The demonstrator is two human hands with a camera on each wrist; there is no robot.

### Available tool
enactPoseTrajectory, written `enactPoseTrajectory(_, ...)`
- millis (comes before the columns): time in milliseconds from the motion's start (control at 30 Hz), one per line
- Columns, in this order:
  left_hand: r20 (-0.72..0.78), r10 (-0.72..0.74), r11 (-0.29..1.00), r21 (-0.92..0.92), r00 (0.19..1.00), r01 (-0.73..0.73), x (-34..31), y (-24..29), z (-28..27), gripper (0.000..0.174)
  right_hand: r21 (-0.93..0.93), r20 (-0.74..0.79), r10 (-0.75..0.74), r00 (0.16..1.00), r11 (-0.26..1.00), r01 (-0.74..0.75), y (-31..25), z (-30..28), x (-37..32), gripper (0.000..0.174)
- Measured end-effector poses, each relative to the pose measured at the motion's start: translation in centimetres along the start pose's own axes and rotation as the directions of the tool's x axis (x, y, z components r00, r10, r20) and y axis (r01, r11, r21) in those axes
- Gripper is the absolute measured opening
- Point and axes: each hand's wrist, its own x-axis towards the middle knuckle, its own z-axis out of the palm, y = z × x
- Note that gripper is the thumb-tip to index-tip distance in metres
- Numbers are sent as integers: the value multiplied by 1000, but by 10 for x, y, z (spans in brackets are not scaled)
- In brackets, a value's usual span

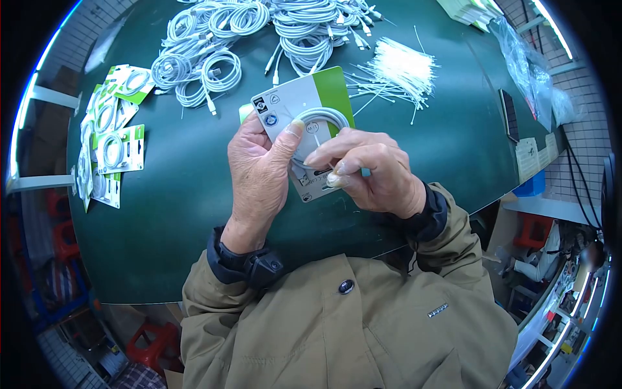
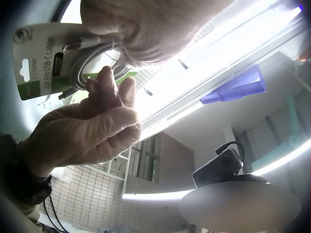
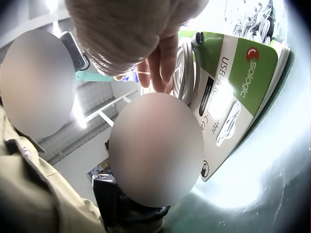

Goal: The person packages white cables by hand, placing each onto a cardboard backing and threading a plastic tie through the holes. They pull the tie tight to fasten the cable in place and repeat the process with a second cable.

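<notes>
In the head view my left hand (image 1: pixel 259 172) grips a white-and-green printed card (image 1: pixel 283 104), its thumb pressed on a coiled grey-white cable (image 1: pixel 329 115) that lies against the card. The right wrist view shows the card's printed face (image 3: pixel 248 73), lettered USB-A to USB-C, with the coil (image 3: pixel 184 73) at its edge. My right hand (image 1: pixel 372 170) is close against the coil, fingertips bent together. Between its thumb and fingers it pinches a thin white cable tie (image 2: pixel 117 91), seen in the left wrist view running up to the coil (image 2: pixel 79 70).
Many coiled cables (image 1: pixel 223 71) lie at the back of the green table (image 1: pixel 162 227). A pile of white cable ties (image 1: pixel 405 65) is behind the right hand. Carded cables (image 1: pixel 113 150) lie at left; a plastic bag (image 1: pixel 518 58) and dark phone-like object (image 1: pixel 510 115) at right.
</notes>
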Motion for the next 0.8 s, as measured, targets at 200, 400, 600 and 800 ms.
enactPoseTrajectory(200, 2, 1, 1000, 25, 1000, -1, 1, -2, 0, 33, -140, 2, 19, 1000, 990, -19, 0, 3, 1, 26)
enactPoseTrajectory(400, 24, -15, 999, 36, 1000, 14, 0, -3, 1, 34, -268, -2, -23, 1000, 963, 22, 6, -6, 4, 30)
enactPoseTrajectory(600, 40, -34, 996, 85, 999, 31, -3, -9, 5, 36, -193, -128, 159, 979, 964, -182, 3, -4, 2, 22)
enactPoseTrajectory(800, 47, -94, 992, 89, 994, 89, -9, -13, 15, 38, -181, -241, 175, 955, 958, -221, 14, -11, 0, 20)
